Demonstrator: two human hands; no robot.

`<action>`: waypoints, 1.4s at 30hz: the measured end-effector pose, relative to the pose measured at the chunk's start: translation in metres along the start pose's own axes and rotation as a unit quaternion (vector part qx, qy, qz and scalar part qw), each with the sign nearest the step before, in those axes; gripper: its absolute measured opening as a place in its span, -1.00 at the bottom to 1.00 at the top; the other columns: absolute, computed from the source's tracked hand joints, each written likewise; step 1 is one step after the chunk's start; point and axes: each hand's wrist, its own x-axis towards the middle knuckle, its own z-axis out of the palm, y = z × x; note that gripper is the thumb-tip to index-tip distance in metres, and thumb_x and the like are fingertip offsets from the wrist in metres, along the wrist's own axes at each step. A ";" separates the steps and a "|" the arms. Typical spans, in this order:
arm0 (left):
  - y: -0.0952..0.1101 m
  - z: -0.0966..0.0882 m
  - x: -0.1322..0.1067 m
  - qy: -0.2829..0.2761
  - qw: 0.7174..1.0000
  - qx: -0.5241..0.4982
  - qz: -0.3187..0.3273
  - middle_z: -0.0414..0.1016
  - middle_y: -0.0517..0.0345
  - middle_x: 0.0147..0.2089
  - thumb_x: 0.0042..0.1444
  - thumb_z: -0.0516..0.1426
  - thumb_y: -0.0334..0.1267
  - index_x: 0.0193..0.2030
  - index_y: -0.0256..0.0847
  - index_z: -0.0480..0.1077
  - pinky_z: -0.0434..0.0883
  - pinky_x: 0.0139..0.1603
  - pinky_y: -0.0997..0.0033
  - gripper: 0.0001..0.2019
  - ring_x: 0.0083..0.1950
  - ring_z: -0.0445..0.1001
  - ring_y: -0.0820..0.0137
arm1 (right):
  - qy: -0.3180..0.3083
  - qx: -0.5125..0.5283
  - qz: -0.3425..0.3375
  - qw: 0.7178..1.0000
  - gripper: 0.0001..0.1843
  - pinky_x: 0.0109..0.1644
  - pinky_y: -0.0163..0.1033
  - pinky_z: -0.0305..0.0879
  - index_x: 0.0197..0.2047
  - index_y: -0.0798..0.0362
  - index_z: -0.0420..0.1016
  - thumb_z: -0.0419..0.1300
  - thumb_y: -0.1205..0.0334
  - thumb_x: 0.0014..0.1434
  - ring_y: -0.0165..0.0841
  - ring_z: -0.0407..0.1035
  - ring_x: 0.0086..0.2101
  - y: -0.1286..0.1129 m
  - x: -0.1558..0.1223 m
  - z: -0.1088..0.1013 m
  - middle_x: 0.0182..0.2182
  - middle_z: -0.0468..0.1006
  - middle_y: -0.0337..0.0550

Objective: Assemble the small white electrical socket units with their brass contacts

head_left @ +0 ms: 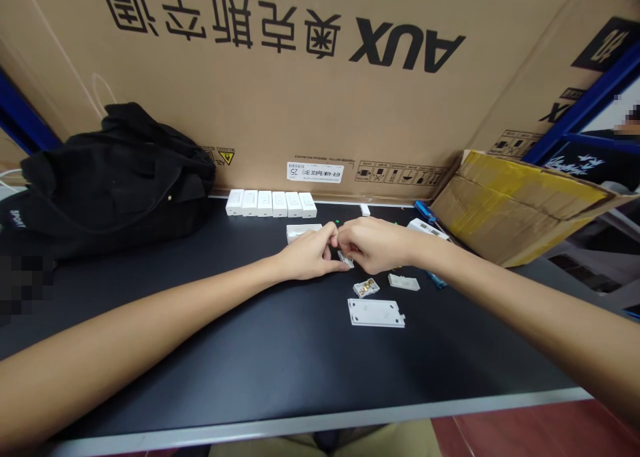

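Your forearms: left forearm point(125, 320) and right forearm point(520, 303), both long, smooth and bare up to the wrists. Your left hand point(310, 253) and right hand point(375, 245) are likewise bare, with short-trimmed fingertips. Well below both hands, at the lower frame edge: your pale khaki trousers point(390, 441), with a dark, dim area at centre point(330, 438).

A small white-and-metal piece point(345, 259), mostly hidden by the fingers point(356, 243)

A black fabric bag point(113, 177) slumps against a large AUX cardboard carton point(320, 90) at the back of the black workbench point(200, 377). A torn cardboard sheet point(520, 207) patched with yellow tape leans at right, before a blue metal rack point(585, 100).
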 end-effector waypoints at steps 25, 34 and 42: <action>-0.006 -0.002 0.000 0.038 0.995 -0.083 -0.029 0.68 0.15 -0.30 -0.03 0.50 -0.19 -0.28 -0.19 0.44 0.51 -0.27 0.38 -0.65 -0.32 0.63 0.34 | -0.147 -0.066 0.055 0.985 -0.69 -0.12 -0.13 0.56 -0.04 0.11 0.59 0.33 -0.01 0.44 -0.33 0.54 -0.23 -0.008 0.022 -0.016 -0.16 0.64 -0.16; -0.008 -0.008 0.002 -0.018 0.991 -0.130 -0.031 0.74 0.10 -0.26 0.04 0.45 -0.34 -0.26 -0.19 0.41 0.60 -0.16 0.34 -0.71 -0.22 0.73 0.30 | -0.142 -0.042 0.074 0.986 -0.66 -0.05 -0.07 0.60 0.09 0.10 0.60 0.34 0.02 0.44 -0.27 0.58 -0.13 -0.011 0.015 -0.015 -0.02 0.66 -0.08; -0.015 -0.006 0.006 0.012 0.998 -0.065 -0.021 0.55 0.28 -0.38 -0.14 0.57 -0.04 -0.21 -0.14 0.34 0.38 -0.29 0.34 -0.44 -0.30 0.60 0.25 | -0.136 -0.019 0.046 0.989 -0.67 0.00 -0.04 0.61 0.10 0.10 0.60 0.35 0.04 0.43 -0.25 0.59 -0.08 -0.009 0.022 -0.016 0.02 0.66 -0.06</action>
